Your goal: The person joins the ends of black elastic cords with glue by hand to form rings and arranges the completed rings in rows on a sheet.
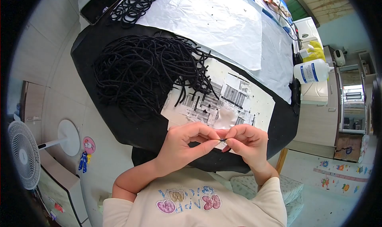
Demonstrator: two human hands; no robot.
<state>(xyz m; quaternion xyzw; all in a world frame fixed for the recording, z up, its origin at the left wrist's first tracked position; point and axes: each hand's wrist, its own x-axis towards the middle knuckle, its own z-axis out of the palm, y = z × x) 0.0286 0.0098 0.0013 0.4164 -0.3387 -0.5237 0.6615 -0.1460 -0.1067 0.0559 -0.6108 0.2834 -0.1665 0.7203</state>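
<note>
Both hands meet at the near edge of the table, fingertips pinched together. My left hand (190, 142) and my right hand (247, 144) grip the two ends of a small black piece of cord (223, 140), most of which the fingers cover. Just beyond them lies a whitish board (262, 104) covered with barcode labels (234, 95) and dark scraps. A large tangled heap of black cords (139, 70) spreads over the board's left side, some loose ends reaching onto the labels.
Black rings of cord (133, 6) lie at the far left beside a phone (101, 5). White sheeting (207, 20) covers the far side of the black-covered table (131, 129). A white bottle (312, 72) stands at the right. A fan (24, 155) is on the left.
</note>
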